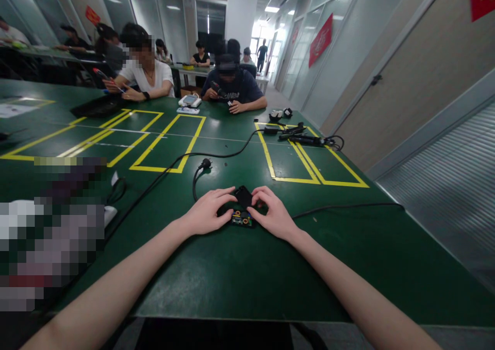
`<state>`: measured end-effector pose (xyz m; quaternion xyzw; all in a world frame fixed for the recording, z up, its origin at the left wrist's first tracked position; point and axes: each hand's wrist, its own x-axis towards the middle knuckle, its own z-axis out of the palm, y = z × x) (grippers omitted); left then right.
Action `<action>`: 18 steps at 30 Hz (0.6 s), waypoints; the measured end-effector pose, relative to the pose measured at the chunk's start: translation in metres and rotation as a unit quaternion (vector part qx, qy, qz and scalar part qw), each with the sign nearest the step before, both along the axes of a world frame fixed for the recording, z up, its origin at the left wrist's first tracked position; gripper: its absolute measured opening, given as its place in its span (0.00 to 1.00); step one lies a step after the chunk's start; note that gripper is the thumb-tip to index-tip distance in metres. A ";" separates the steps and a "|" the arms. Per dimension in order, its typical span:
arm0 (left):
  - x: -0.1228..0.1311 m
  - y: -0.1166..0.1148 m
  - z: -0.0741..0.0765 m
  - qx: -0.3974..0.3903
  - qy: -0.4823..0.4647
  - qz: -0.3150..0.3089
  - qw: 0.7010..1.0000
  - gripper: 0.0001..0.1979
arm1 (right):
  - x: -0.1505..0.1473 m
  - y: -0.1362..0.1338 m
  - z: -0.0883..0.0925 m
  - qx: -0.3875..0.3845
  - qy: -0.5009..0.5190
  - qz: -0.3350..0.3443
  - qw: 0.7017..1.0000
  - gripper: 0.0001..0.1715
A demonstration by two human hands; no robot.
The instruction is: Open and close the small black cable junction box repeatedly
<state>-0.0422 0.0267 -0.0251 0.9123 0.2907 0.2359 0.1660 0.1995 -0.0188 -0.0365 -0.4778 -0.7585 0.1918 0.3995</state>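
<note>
A small black device with an exposed circuit board (242,218) rests on the green table (240,272) in front of me. My left hand (207,212) grips its left side with curled fingers. My right hand (271,215) holds its right side, fingers bent over the black top part (244,196). Both hands lie on the table surface, close together.
A black power cable with a plug (203,164) runs across the table behind my hands. Yellow tape rectangles (170,144) mark the tabletop. Tools and black cables (301,136) lie at the far right. Two people sit opposite, working. A wall with a door runs along the right.
</note>
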 end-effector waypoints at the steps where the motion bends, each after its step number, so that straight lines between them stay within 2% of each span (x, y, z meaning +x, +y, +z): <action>1: 0.000 0.000 0.000 -0.004 -0.008 -0.001 1.000 0.16 | 0.000 0.000 0.000 -0.011 0.025 0.011 1.000 0.04; 5: 0.001 0.000 0.002 -0.025 -0.054 -0.001 0.998 0.17 | -0.002 0.000 -0.001 -0.032 0.102 0.033 0.994 0.08; 11: 0.001 -0.001 0.001 -0.084 -0.091 0.004 0.992 0.28 | 0.000 0.000 0.000 -0.046 0.103 0.021 0.993 0.18; 18: 0.002 -0.004 0.004 -0.032 -0.082 -0.024 0.996 0.12 | 0.001 -0.005 0.010 -0.031 0.044 0.072 0.996 0.17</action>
